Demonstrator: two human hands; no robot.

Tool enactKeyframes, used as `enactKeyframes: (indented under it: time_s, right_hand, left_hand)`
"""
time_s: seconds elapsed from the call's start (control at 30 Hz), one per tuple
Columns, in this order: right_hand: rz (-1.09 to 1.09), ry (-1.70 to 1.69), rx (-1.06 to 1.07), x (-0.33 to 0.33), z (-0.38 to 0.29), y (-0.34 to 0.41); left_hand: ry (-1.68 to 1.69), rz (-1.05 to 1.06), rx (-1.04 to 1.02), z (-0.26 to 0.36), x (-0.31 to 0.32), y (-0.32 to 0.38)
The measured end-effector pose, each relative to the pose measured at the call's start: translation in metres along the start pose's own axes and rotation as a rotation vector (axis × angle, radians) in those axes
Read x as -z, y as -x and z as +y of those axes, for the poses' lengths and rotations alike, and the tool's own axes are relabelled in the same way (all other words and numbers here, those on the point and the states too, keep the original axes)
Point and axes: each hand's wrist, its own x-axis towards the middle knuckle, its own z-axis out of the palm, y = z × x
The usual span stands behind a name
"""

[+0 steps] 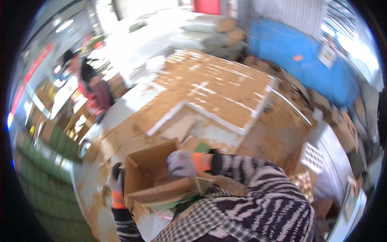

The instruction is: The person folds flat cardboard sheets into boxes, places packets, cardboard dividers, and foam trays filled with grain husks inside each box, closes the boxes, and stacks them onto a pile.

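An open cardboard box (161, 192) is right in front of my body, its inside facing up. My left hand (117, 178), in a grey glove with an orange cuff, holds the box's left wall from outside, thumb near the rim. Gloved the same way, my right hand (182, 163) is at the box's right side, partly inside the opening. Its fingers are blurred and curled downward, so whether they grip anything is unclear. The bottom of the box is in shadow, with no contents that I can make out.
Beyond the box lies a low platform (223, 90) covered with brown material, white strips showing. Wrapped bales (208, 25) are stacked behind it. A blue panel (290, 51) stands at the right. White trays with round cells (313, 157) lie right. A person (93, 81) works far left.
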Motion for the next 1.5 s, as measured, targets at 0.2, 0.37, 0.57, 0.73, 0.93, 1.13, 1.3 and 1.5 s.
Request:
enactKeyframes:
  time_s: [0.2, 0.37, 0.57, 0.73, 0.93, 1.13, 1.3, 1.5]
  right_hand:
    - [-0.011, 0.19, 0.05, -0.032, 0.003, -0.009]
    - [-0.308, -0.397, -0.368, -0.013, -0.032, -0.018]
    - [-0.473, 0.119, -0.079, -0.066, 0.051, 0.002]
    - [-0.143, 0.037, -0.482, -0.017, 0.029, 0.019]
    - [1.044, -0.323, -0.771, -0.1, 0.023, 0.023]
    - [0.332, -0.652, -1.163, -0.158, 0.016, 0.096]
    - [-0.16, -0.345, -1.231, -0.179, 0.025, 0.129]
    - [0.033, -0.171, -1.302, -0.145, 0.017, 0.144]
  left_hand:
    - [-0.192, -0.357, -0.313, -0.018, -0.071, 0.023]
    - [-0.566, -0.673, -0.296, -0.103, -0.07, 0.033]
    - [-0.436, -0.649, -0.219, -0.029, -0.132, 0.039]
    - [-0.397, -0.656, -0.222, -0.019, -0.164, 0.035]
    - [-0.366, -0.685, -0.266, -0.008, -0.19, 0.026]
    - [-0.324, -0.74, -0.289, -0.007, -0.218, 0.023]
    - [-0.302, -0.766, -0.318, -0.001, -0.232, 0.025]
    - [-0.268, -0.841, -0.352, 0.008, -0.263, 0.03]
